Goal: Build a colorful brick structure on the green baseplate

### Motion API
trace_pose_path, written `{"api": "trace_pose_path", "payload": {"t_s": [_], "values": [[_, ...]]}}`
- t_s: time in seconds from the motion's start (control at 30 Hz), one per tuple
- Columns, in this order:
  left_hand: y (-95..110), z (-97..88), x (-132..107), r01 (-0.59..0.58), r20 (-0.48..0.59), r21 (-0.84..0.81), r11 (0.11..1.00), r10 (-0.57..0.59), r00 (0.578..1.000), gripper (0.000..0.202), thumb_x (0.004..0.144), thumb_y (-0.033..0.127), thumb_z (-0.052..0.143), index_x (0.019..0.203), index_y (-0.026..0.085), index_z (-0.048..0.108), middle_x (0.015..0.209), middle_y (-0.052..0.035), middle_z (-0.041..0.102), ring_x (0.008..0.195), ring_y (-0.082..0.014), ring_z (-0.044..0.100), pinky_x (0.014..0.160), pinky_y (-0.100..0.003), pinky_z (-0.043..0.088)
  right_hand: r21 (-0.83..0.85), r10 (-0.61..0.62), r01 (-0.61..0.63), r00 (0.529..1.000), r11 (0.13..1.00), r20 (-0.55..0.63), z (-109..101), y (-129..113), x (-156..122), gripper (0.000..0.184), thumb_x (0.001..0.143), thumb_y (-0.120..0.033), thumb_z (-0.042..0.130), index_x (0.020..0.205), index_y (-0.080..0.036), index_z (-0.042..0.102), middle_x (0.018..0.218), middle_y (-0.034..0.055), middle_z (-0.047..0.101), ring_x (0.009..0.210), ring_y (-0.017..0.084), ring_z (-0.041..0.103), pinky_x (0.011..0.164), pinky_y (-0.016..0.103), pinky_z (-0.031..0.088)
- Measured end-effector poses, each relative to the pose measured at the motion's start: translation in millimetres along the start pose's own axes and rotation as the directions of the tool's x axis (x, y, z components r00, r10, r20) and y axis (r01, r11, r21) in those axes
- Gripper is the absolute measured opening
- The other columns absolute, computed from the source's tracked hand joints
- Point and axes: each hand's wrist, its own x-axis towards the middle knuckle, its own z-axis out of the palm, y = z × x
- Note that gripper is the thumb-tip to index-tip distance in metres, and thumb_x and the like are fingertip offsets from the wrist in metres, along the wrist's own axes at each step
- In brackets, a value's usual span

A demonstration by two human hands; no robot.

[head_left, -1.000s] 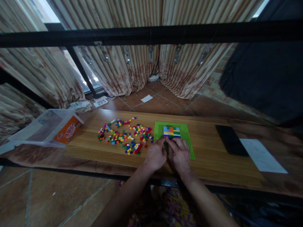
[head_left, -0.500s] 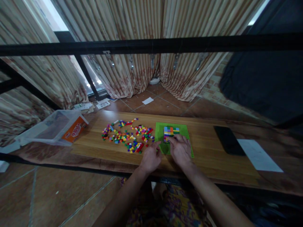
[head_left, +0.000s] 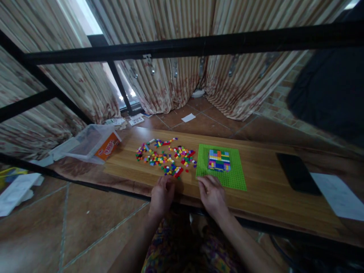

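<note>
My left hand (head_left: 162,194) is at the table's near edge with its fingers curled together. Anything inside them is hidden. Just beyond it lie loose toy bricks (head_left: 159,157) in many colours. My right hand (head_left: 213,194) is closed too, its thumb and fingertips drawn together at the near left corner of a green baseplate (head_left: 236,176). Whether it pinches the corner or a small piece, I cannot make out. A multicoloured block of joined bricks (head_left: 219,160) sits on the baseplate, beyond my right hand and in full view.
A clear plastic box (head_left: 85,146) with an orange label stands at the left end of the wooden board (head_left: 264,170). On the right lie a black flat slab (head_left: 298,174) and a white sheet (head_left: 338,195). A black bar (head_left: 199,47) crosses in front of curtains.
My right hand has drawn back from the joined bricks to the baseplate's near corner. My left hand has moved away from the baseplate towards the near edge. The view has swung left.
</note>
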Motion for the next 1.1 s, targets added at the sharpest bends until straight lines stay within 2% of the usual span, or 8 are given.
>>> {"api": "trace_pose_path", "payload": {"t_s": [0.17,0.37,0.47,0.63,0.73,0.87,1.1], "values": [[1.0,10.7,5.9,0.024,0.018,0.118,0.993,-0.027,0.999,0.029,0.079,0.022,0.064,0.107,0.02,0.057,0.088,-0.0033,0.064,0.081,-0.0182,0.064,0.071,-0.027,0.049,-0.068,0.028,-0.021,0.995,0.997,0.096,20.4,-13.1,15.2,0.022,0.092,-0.017,0.048,0.1,-0.019,0.068,0.09,0.0058,0.065,0.089,0.021,0.057,0.081,0.032,0.044],[0.0,12.5,16.0,0.072,0.021,0.192,0.979,-0.078,0.997,0.024,0.082,0.029,0.063,0.104,0.021,0.057,0.09,-0.0042,0.065,0.082,-0.0194,0.065,0.07,-0.027,0.047,-0.292,0.089,-0.039,0.983,0.956,0.16,32.2,-17.9,43.3,0.015,0.09,-0.022,0.054,0.087,-0.021,0.069,0.089,0.006,0.066,0.09,0.023,0.055,0.08,0.036,0.036],[-4.7,11.7,24.6,0.091,-0.002,0.204,0.975,-0.093,0.996,0.022,0.082,0.03,0.063,0.102,0.021,0.058,0.09,-0.0047,0.066,0.082,-0.0202,0.065,0.07,-0.028,0.047,-0.318,0.093,-0.036,0.981,0.948,0.168,38.2,-22.0,50.8,0.015,0.09,-0.024,0.055,0.086,-0.022,0.069,0.09,0.0051,0.066,0.089,0.023,0.054,0.078,0.036,0.033],[-19.1,12.1,35.5,0.054,-0.076,0.091,0.994,-0.047,0.996,0.018,0.081,0.025,0.062,0.098,0.02,0.058,0.087,-0.004,0.065,0.077,-0.018,0.063,0.069,-0.027,0.048,-0.233,0.041,-0.001,0.985,0.972,0.17,43.1,-20.5,56.5,0.017,0.091,-0.026,0.055,0.082,-0.024,0.07,0.087,0.0033,0.066,0.087,0.02,0.054,0.077,0.034,0.03],[-26.3,10.9,34.3,0.026,-0.117,-0.003,1.0,-0.026,0.993,0.017,0.081,0.02,0.059,0.098,0.02,0.058,0.084,-0.0023,0.063,0.073,-0.0155,0.061,0.069,-0.027,0.049,-0.219,0.056,-0.029,0.991,0.975,0.118,41.9,-12.7,57.9,0.017,0.091,-0.024,0.054,0.085,-0.024,0.07,0.087,0.003,0.067,0.086,0.02,0.055,0.077,0.034,0.03],[-28.7,6.3,31.0,-0.001,-0.109,-0.085,0.996,-0.008,0.994,0.019,0.078,0.017,0.058,0.097,0.02,0.058,0.083,-0.0009,0.062,0.07,-0.0137,0.06,0.068,-0.026,0.049,-0.242,0.09,-0.068,0.993,0.968,0.082,39.8,-4.9,61.4,0.016,0.091,-0.024,0.055,0.089,-0.023,0.071,0.091,0.0038,0.068,0.088,0.021,0.054,0.078,0.034,0.03],[-28.7,3.3,30.3,-0.042,-0.087,-0.126,0.991,0.031,0.996,0.022,0.078,0.016,0.056,0.1,0.02,0.057,0.086,-0.0013,0.062,0.071,-0.0135,0.061,0.069,-0.026,0.05,-0.316,0.125,-0.066,0.977,0.947,0.17,42.3,-13.1,71.9,0.016,0.09,-0.031,0.057,0.097,-0.026,0.07,0.094,0.0045,0.066,0.091,0.022,0.052,0.077,0.034,0.029]]}}
